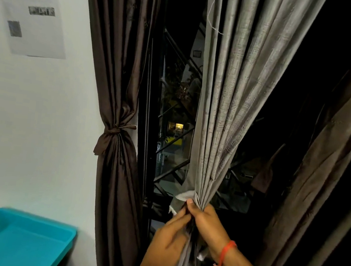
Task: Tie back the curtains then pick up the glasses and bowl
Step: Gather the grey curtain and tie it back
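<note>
A person's right hand [203, 222], an orange thread bracelet [225, 252] at its wrist, clutches the gathered folds of a grey curtain [230, 95] hanging before a dark window [170, 132]. The left hand [168, 240] grips the same bunch just below, fingers curled into the cloth. A turquoise tray [13, 239] sits at lower left. Beyond it, a brown curtain [121, 82] hangs knotted back against the white wall [38, 127], under a printed sheet [31, 4].
</note>
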